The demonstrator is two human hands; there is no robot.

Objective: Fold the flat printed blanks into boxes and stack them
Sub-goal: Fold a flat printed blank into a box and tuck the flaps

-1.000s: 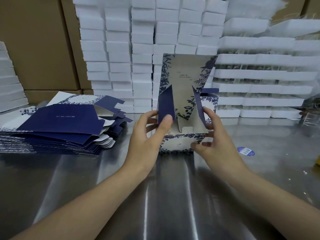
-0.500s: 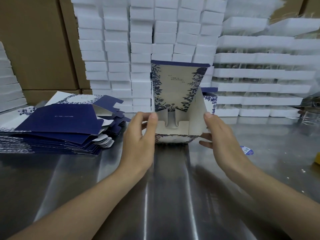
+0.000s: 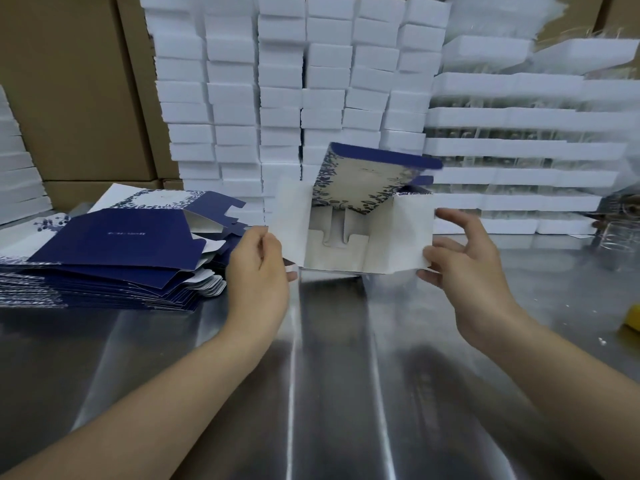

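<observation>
A half-folded printed box (image 3: 349, 237) lies on its side on the steel table (image 3: 329, 375), its white inside facing me. Its two white side flaps stand spread out, and the navy floral lid flap (image 3: 360, 181) tilts up behind. My left hand (image 3: 258, 271) grips the box at its left flap, fingertips under the bottom edge. At the lower corner of the right flap, my right hand (image 3: 464, 261) pinches between thumb and fingers, index finger raised. A pile of flat navy blanks (image 3: 110, 258) lies to the left. Part of another printed box (image 3: 420, 187) shows behind.
White foam trays (image 3: 311, 81) are stacked high along the back of the table, with brown cartons (image 3: 69, 98) at the back left. A yellow object (image 3: 631, 317) and a clear plastic item (image 3: 620, 237) sit at the right edge.
The box has tipped from upright onto its side with its opening toward me. The side flaps have swung outward and the lid flap has dropped lower. Both hands moved apart to the flaps.
</observation>
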